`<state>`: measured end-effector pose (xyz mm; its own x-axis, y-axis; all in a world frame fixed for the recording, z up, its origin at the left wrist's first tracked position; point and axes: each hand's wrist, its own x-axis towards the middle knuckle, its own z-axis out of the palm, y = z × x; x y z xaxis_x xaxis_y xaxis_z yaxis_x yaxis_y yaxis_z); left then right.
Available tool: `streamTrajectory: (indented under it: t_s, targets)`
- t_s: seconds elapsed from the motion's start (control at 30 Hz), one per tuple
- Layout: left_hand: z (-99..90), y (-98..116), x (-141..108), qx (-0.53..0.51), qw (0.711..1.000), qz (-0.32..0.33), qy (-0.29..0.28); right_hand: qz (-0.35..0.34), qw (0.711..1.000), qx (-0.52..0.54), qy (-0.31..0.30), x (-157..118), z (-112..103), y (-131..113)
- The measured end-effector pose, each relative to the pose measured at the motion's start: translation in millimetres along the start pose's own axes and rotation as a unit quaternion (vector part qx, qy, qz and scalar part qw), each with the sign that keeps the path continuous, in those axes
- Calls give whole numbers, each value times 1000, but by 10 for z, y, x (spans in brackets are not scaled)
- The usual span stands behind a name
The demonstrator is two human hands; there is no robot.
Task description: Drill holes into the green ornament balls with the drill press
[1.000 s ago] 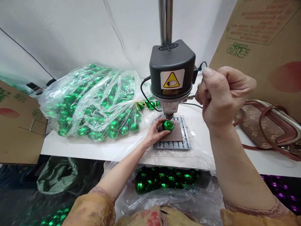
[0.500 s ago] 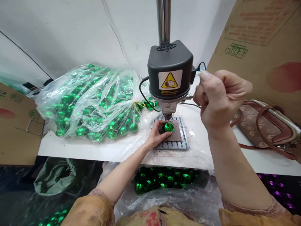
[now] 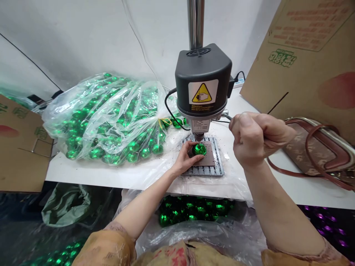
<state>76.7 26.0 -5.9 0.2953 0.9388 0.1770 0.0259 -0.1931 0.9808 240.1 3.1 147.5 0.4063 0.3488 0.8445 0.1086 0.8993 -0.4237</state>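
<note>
Under the drill press (image 3: 203, 81), my left hand (image 3: 185, 158) has its thumb and fingers closed around a shiny green faceted ball (image 3: 200, 149). The ball sits on a brown board (image 3: 208, 159) over the slotted metal base (image 3: 219, 170). From the chuck (image 3: 199, 137), a thin bit reaches down to the ball's top. My right hand (image 3: 256, 135) is a fist round the feed lever (image 3: 226, 116) on the press's right side; its grip hides part of the lever. Dark shavings lie scattered on the base.
A tied clear bag of green balls (image 3: 111, 122) lies left of the press. More green balls (image 3: 194, 210) are in plastic below the table edge. A handbag (image 3: 318, 147) and a cardboard box (image 3: 310, 74) stand at right, another box (image 3: 22, 147) at left.
My right hand has moved down with the lever, and a thin dark rod now shows behind it. My left hand stays on the ball. The view has shifted slightly.
</note>
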Motion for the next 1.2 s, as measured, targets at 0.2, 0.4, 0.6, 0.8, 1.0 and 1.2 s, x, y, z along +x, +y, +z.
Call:
streamTrajectory:
  t_s: [0.2, 0.4, 0.6, 0.8, 1.0, 1.2]
  targets:
    - [-14, -35, 3, 35, 999, 7, 2, -82, 996, -11, -17, -129, -66, 93]
    - [-1, -16, -5, -3, 1000, -13, 17, -105, 994, -28, 1, -152, -79, 149]
    - [-1, -4, 9, -2, 1000, -11, 13, -105, 994, -38, -22, -210, -158, 243]
    - [2, -1, 0, 12, 1000, -2, 13, -102, 994, -7, -45, -199, -134, 148]
    - [52, 96, -44, 36, 998, 15, 40, 95, 995, -17, 4, 304, 110, -125]
    - [-42, 458, -603, 169, 984, 47, 31, 121, 993, 16, -8, 487, 166, -114]
